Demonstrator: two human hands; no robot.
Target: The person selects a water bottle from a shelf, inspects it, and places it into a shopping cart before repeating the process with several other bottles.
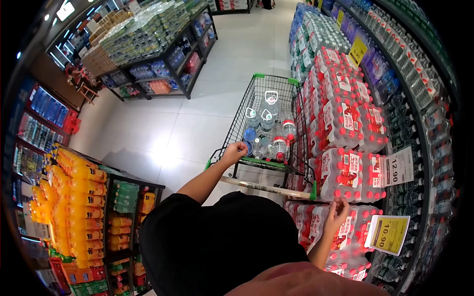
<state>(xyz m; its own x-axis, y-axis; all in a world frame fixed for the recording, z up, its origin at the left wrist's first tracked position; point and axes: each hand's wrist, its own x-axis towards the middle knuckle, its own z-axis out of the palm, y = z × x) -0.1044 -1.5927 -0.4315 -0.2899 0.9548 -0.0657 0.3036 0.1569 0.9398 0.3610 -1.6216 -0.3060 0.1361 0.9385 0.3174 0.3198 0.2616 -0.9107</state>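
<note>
My left hand is over the near left corner of the shopping cart, fingers curled closed beside a blue-topped bottle. Whether the fingers grip that bottle or something small cannot be made out. Inside the cart lie large clear water jugs with white handles and bottles with red labels. My right hand is raised to the right of the cart handle, fingers apart and slightly bent. It is close to shrink-wrapped packs of red-capped bottles, and I see nothing held in it.
Shelves of bottled water line the right, with price tags jutting out. Orange drink bottles are stacked at the left. A display island stands ahead left, beyond pale tiled floor.
</note>
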